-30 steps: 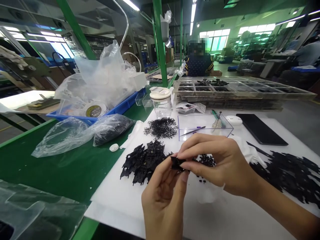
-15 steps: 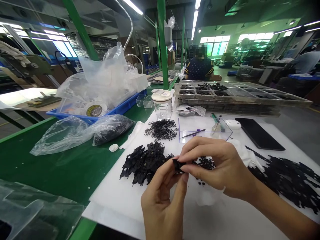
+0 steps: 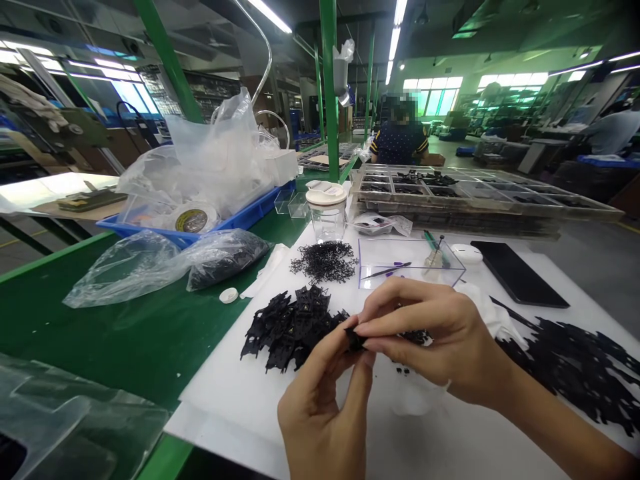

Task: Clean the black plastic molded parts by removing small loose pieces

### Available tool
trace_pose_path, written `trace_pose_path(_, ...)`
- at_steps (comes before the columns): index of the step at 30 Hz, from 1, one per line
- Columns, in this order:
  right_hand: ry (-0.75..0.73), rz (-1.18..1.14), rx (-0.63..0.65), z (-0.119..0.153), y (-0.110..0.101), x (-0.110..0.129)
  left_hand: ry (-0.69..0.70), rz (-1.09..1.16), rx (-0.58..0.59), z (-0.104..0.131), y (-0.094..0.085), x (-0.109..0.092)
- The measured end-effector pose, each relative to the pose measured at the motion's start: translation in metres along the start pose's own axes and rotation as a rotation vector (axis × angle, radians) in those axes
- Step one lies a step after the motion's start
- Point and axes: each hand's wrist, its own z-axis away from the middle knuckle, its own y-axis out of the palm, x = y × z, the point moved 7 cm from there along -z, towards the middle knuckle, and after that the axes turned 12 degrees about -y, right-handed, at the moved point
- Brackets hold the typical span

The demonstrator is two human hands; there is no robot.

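A small black plastic part (image 3: pixel 354 339) is pinched between my two hands, above the white work surface (image 3: pixel 240 413). My left hand (image 3: pixel 327 407) grips it from the left with thumb and index finger. From the right, the thumb and fingers of my right hand (image 3: pixel 430 340) close on the same part and cover much of it. Behind my left hand lies a pile of flat black plastic parts (image 3: pixel 295 327). Farther back is a heap of thin black pieces (image 3: pixel 325 261). Tiny black bits (image 3: pixel 417 335) are partly hidden behind my right hand.
A clear box (image 3: pixel 385 257) holding tweezers stands beyond my hands, beside a lidded cup (image 3: pixel 326 210). Stacked compartment trays (image 3: pixel 480 193) fill the back right. More black parts (image 3: pixel 575 367) lie at right, near a black phone-like slab (image 3: pixel 517 273). A blue tray (image 3: pixel 250 212) holds plastic bags.
Both hands keep hold of the black part. My right fingers have shifted slightly closer over it, hiding more of it. The whole view has moved very slightly.
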Motion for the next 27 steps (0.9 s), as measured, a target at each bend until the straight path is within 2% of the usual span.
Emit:
trace_pose_path(11, -0.046, 0.029, 0.025, -0.001, 0.001, 0.004, 0.024, -0.018, -0.053, 0.001, -0.003, 0.0)
trace_pose_path(15, -0.032, 0.013, 0.022, 0.0, 0.001, 0.002, 0.051, -0.024, -0.113, 0.003, -0.004, -0.001)
trace_pose_path(18, -0.023, 0.004, 0.028, 0.001, 0.001, 0.001, 0.067, -0.045, -0.103, 0.003, -0.003, -0.001)
trace_pose_path(27, 0.108, -0.089, 0.01, 0.004, 0.001, -0.008, 0.07, -0.036, -0.094, 0.004, -0.001, -0.002)
